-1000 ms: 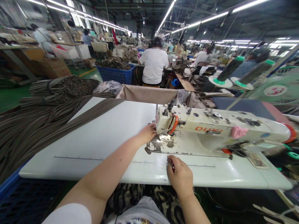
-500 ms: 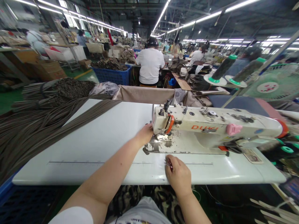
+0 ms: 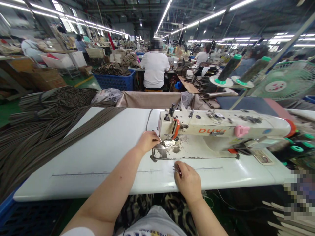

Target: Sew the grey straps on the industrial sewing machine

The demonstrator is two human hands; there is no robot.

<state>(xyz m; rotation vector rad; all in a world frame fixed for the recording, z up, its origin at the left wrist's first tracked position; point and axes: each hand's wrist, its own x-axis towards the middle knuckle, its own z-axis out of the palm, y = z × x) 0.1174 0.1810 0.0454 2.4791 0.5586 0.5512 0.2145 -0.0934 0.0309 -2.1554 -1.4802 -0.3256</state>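
The left hand [image 3: 147, 141] pinches inward beside the sewing machine [image 3: 197, 126], its hold unclear; the right hand [image 3: 188, 179] clasps small snips [image 3: 176, 169]. 1 grey strip [image 3: 148, 119], seemingly partway through, curves over the table [image 3: 110, 141] beyond the left hand; the heaped strips [image 3: 81, 126] probably await work.

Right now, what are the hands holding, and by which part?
The right hand grips a small metal tool by its covered end, tips protruding. Whether the left hand holds anything can't be told.

Tube lights [image 3: 242, 4] hang above a green floor [image 3: 7, 110].
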